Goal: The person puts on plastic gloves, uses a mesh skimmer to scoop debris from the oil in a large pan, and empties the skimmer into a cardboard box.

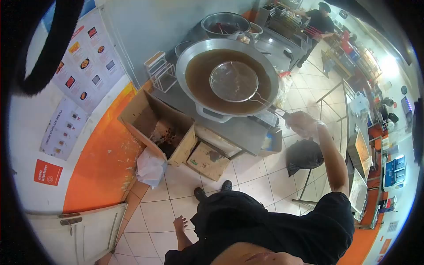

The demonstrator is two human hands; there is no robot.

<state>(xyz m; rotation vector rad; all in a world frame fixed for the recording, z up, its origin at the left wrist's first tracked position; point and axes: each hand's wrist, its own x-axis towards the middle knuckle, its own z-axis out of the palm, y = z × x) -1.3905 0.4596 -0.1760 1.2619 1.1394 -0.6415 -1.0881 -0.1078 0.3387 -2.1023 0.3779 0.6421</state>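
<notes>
A wide metal wok (182,75) full of brown liquid, perhaps oil, rests on the steel counter. My right hand (302,124), in a clear plastic glove, grips the handle of a round mesh strainer (234,81). The strainer's mesh lies over the liquid, and its wire neck crosses the wok's near right rim. I cannot tell how deep the mesh sits. Low by my side hangs my left hand (180,224), fingers apart and holding nothing.
An open cardboard box (145,121) with dark stains stands left of the counter, near a white plastic bag (151,167). On the tiled floor sits a black bag (304,155). Metal bowls (225,22) stand behind the wok. A co-worker (320,22) stands at the far back.
</notes>
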